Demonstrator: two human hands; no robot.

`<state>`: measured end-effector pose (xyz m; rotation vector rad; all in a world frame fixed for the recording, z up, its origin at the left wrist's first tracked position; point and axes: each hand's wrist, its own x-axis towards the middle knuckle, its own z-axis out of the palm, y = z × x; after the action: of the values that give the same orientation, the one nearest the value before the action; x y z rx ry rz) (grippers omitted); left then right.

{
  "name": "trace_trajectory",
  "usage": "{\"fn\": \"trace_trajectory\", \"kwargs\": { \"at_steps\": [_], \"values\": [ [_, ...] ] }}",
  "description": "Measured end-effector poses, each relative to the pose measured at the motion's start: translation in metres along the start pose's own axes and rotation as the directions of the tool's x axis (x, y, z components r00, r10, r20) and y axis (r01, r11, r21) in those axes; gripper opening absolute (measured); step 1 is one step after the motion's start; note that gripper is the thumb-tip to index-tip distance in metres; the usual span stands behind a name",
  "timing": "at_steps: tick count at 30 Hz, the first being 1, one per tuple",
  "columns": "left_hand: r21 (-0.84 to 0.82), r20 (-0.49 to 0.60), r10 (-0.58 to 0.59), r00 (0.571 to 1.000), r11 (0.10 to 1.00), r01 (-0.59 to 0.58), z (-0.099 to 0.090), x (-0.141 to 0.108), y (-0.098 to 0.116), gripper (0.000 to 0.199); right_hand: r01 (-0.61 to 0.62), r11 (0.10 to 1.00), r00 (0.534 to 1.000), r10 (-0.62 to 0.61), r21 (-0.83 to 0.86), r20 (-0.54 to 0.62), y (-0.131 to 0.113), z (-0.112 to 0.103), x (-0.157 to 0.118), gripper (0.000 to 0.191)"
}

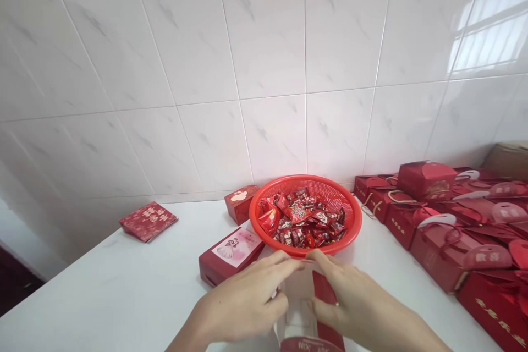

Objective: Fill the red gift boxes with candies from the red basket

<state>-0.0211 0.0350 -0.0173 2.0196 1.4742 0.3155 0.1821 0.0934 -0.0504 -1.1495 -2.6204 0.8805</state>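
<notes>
Both hands are at the bottom centre, around a partly folded red box (325, 300) with a pale inside. My left hand (251, 297) has its fingers bent over the box's left edge and far end. My right hand (350, 297) grips the right side, thumb inside and fingertips at the far end. The fingertips of the two hands nearly meet there. Just beyond them sits a red plastic basket (355, 225) of wrapped sweets (303, 217). A dark red box with a pink picture label (233, 250) lies beside my left hand.
Many filled-out red gift boxes (441, 250) stand in rows at the right. A small red box (240, 203) touches the basket's left side. Flat red packets (149, 221) lie at the left of the white table (111, 286). A tiled wall (272, 38) rises behind.
</notes>
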Motion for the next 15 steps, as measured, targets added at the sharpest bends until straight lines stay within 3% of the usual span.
{"fn": "trace_trajectory", "kwargs": {
  "at_steps": [3,6,9,11,15],
  "values": [
    [0.003,0.026,0.013,1.000,1.000,-0.013,-0.007,0.000,-0.005,0.079,0.043,0.995,0.999,-0.043,0.092,-0.006,0.009,-0.013,-0.006,0.053],
    [0.001,0.119,0.023,0.993,1.000,-0.023,-0.016,0.001,-0.015,0.085,0.138,0.982,0.990,-0.138,0.132,-0.010,0.018,-0.029,-0.010,0.048],
    [-0.057,0.233,0.074,0.970,0.996,-0.062,-0.024,0.005,-0.027,0.087,0.194,0.977,0.979,-0.198,0.087,0.042,0.028,-0.042,-0.013,0.045],
    [-0.115,0.266,0.119,0.956,0.989,-0.091,-0.026,0.009,-0.035,0.088,0.175,0.984,0.981,-0.176,0.017,0.084,0.036,-0.043,-0.013,0.045],
    [-0.200,0.328,0.106,0.939,0.979,-0.040,-0.023,0.023,-0.048,0.092,0.165,0.984,0.979,-0.155,-0.067,0.130,0.045,-0.037,-0.009,0.051]
  ]
}}
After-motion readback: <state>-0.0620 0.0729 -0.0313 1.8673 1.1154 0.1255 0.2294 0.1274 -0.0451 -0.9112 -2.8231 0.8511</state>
